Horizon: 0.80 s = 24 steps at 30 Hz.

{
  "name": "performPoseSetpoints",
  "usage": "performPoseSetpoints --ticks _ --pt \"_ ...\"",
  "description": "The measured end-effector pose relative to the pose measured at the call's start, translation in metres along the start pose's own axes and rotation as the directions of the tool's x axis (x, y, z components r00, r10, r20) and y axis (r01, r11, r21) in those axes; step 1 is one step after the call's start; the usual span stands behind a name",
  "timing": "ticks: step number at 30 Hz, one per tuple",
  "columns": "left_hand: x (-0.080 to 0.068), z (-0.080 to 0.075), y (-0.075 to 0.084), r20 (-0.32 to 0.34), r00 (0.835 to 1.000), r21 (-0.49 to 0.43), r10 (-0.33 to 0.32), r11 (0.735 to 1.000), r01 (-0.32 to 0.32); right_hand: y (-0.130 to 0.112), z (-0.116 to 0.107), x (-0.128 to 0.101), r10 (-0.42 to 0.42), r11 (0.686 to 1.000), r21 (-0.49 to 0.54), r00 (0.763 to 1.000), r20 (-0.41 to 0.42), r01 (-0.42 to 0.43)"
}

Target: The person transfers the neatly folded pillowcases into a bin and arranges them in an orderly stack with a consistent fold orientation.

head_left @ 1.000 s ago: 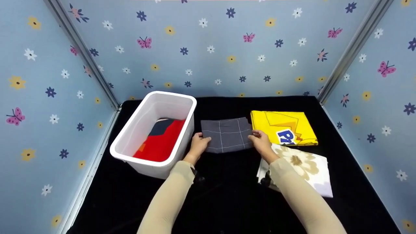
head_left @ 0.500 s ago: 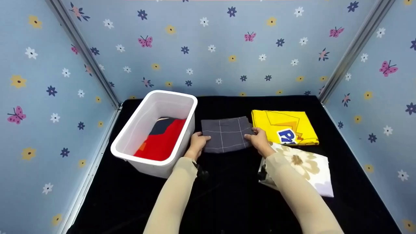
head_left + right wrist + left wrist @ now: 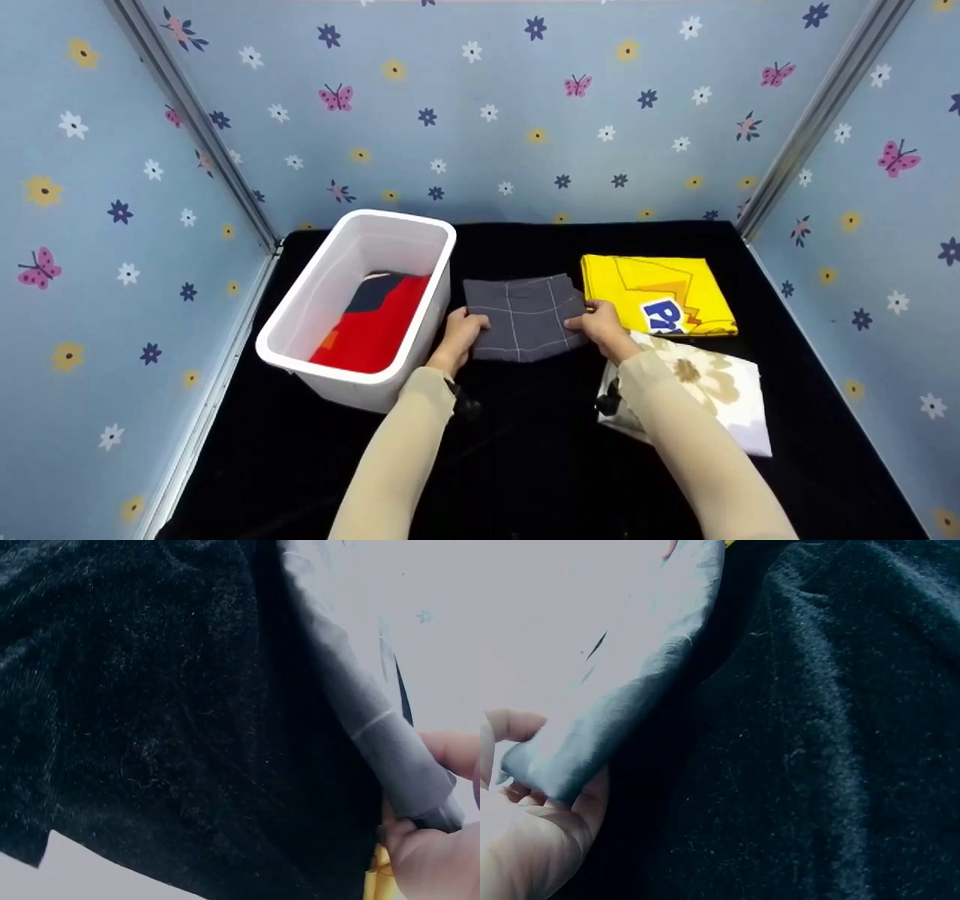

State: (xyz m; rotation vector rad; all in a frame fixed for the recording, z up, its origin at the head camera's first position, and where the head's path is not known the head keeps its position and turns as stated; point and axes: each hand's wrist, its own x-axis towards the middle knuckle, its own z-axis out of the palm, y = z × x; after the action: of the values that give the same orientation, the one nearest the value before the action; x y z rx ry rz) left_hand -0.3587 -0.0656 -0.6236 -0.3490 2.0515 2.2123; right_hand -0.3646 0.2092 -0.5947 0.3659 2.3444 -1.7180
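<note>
Toward the left edge of the black cloth-covered table (image 3: 525,465) stands a white plastic bin (image 3: 300,337), its long side running from the near left toward the back; a folded red cloth (image 3: 371,330) with a dark blue patch lies on its floor. Just right of the bin, the left hand (image 3: 459,337) grips the left edge of a folded grey cloth (image 3: 525,315) crossed by thin pale lines; the left wrist view shows the thumb on top and the curled fingers (image 3: 532,840) underneath, pinching the folded edge (image 3: 615,720), which is lifted clear of the black surface (image 3: 840,750). The grey cloth sits about the middle of the table, between the bin and the yellow cloth, its near edge sagging slightly between the two hands. The right hand (image 3: 600,326) holds the cloth's right edge in the same way: in the right wrist view the fingers (image 3: 427,855) are curled round the thick fold (image 3: 375,735), raised above the table cover. Just right of that hand, toward the back right, lies a folded yellow cloth (image 3: 660,292) with blue lettering. Nearer the front, touching the yellow one's near edge, lies a folded white cloth (image 3: 712,397) with a tan flower print, partly under the right forearm. Blue walls (image 3: 480,112) printed with flowers and butterflies close in the table on three sides.
</note>
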Motion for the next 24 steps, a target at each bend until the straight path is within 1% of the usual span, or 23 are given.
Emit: performPoseSetpoints --ticks 2,4,7,9,12,17,20,24 --pt "-0.0026 0.0000 0.0006 -0.001 1.000 -0.013 0.002 1.000 -0.002 -0.0005 -0.0022 -0.0007 0.000 1.000 -0.004 0.999 0.045 0.000" --pt "-0.0056 -0.0002 0.0012 -0.002 1.000 -0.019 0.011 1.000 -0.011 -0.0008 -0.0051 -0.0012 -0.001 1.000 0.013 0.996 0.092 0.000" --pt "-0.0088 -0.0009 0.0012 0.003 0.999 -0.006 0.032 0.999 -0.032 -0.0004 -0.0087 -0.0012 -0.003 0.997 0.071 0.989 0.149 -0.008" --pt "-0.0094 -0.0012 0.0003 0.011 0.999 0.018 0.049 0.999 -0.049 0.0002 -0.0099 -0.0014 0.008 0.994 0.105 0.986 0.168 -0.026" --pt "-0.0083 -0.0021 -0.0012 0.021 0.997 0.075 0.069 0.995 -0.070 0.0002 -0.0090 -0.0010 0.033 0.991 0.121 0.985 0.172 -0.054" --pt "-0.0069 -0.0030 -0.0028 0.017 0.996 0.170 0.092 0.981 -0.094 0.0001 -0.0043 -0.0001 0.072 0.992 0.098 0.990 0.123 -0.084" --pt "-0.0075 -0.0029 -0.0029 0.008 0.994 0.189 0.105 0.976 -0.104 0.0003 -0.0022 -0.0004 0.076 0.993 0.086 0.991 0.108 -0.086" --pt "-0.0091 -0.0021 -0.0023 -0.006 0.992 0.180 0.124 0.976 -0.121 0.0016 -0.0010 -0.0009 0.057 0.994 0.083 0.993 0.108 -0.067"
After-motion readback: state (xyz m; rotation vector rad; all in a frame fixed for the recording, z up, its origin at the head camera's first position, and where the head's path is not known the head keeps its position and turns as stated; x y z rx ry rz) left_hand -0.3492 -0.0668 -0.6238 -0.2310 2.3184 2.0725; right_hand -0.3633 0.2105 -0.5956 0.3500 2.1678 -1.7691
